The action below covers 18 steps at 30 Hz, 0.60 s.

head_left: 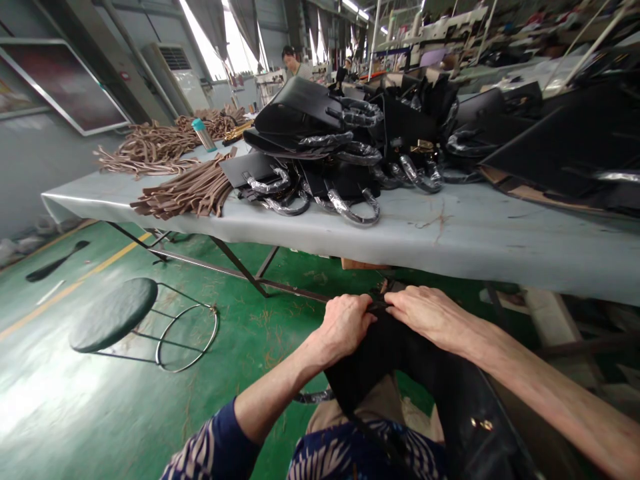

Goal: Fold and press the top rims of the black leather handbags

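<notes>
A black handbag [367, 363] lies across my lap, below the table's front edge. My left hand [347, 322] grips its upper edge with the fingers curled in. Close beside it, my right hand [423, 313] is closed on the same edge, thumb and fingers pinching the black material. A small gap separates the two hands. Gold-coloured hardware [481, 423] shows on the part of the bag at lower right. One plastic-wrapped handle [315, 397] pokes out under my left forearm. What lies beneath my fingertips is hidden.
On the long table [400, 247] are piled black handbags [295, 110] with wrapped handles, bundles of brown straps [187, 190] and a turquoise-capped bottle [203, 135]. A round stool [117, 313] lies tipped on the green floor. Another person [296, 65] is at the far side.
</notes>
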{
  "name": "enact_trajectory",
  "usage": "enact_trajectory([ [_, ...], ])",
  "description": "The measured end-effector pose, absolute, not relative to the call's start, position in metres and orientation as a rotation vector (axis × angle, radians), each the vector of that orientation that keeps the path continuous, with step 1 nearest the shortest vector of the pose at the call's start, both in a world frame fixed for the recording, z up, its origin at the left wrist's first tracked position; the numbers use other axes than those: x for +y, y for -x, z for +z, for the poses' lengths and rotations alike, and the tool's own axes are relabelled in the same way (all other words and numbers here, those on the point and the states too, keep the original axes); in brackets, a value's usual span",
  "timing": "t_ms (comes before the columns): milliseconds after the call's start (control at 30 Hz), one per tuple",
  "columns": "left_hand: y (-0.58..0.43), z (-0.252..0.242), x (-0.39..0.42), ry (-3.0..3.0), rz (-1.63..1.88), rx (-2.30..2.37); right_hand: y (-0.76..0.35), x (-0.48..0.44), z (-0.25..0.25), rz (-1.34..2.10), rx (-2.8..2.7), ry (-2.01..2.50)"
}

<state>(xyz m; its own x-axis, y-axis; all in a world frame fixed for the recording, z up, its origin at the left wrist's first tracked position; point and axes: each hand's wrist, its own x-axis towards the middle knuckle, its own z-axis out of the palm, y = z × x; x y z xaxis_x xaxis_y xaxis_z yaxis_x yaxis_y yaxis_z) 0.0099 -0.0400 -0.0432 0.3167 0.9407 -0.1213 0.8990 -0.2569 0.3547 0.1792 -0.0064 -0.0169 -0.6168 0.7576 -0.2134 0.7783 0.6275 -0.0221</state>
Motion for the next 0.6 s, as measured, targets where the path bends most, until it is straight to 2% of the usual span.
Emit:
enact_trajectory([
  [600, -0.01, -0.036, -0.027, -2.201, 0.208, 1.494, -0.177, -0.005, -0.017, -0.132, 2.708, -1.241],
])
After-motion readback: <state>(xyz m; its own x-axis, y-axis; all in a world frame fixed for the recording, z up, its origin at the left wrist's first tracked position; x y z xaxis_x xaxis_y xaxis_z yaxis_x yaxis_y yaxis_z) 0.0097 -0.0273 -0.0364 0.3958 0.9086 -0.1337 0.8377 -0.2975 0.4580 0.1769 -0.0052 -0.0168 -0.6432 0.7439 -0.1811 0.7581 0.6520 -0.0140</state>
